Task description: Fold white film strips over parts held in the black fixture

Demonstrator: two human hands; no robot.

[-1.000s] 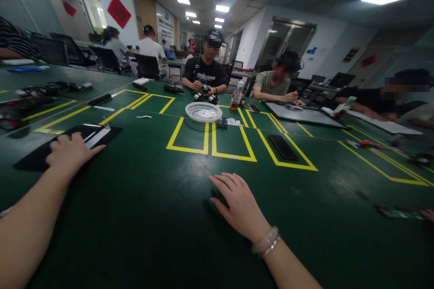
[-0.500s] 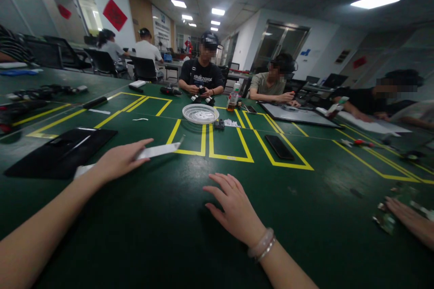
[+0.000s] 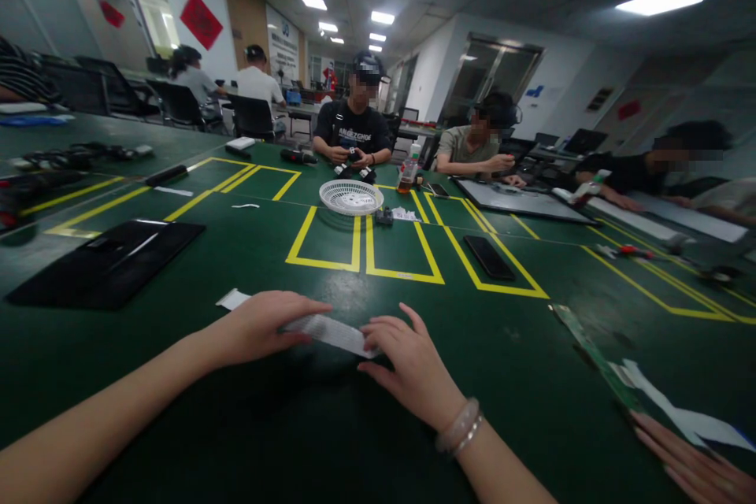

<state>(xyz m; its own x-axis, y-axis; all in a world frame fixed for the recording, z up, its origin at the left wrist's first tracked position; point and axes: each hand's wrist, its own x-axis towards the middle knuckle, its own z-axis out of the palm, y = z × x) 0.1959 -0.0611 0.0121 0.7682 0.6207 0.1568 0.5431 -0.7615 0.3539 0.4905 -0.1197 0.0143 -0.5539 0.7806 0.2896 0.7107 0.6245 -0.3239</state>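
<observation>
A white flat ribbon cable (image 3: 336, 333) runs between my two hands above the green table. My left hand (image 3: 263, 327) grips it near the middle, thumb below and fingers on top. Its far left end pokes out beyond the fingers and shows a lighter tip. At the other end, my right hand (image 3: 407, 362) has its thumb and fingertips on the strip. A bracelet and a thin bangle circle my right wrist.
A black panel (image 3: 109, 261) lies at the left. Ahead are a white round basket (image 3: 350, 198), a bottle (image 3: 408, 172) and a black phone (image 3: 489, 257). At the right, another person's hand (image 3: 691, 453) touches a long green circuit board (image 3: 596, 358) with white strips.
My left hand has brought the ribbon cable right and nearer to me. My right hand, empty before, is now at the cable's end. At right, the neighbour's hand and circuit board have shifted.
</observation>
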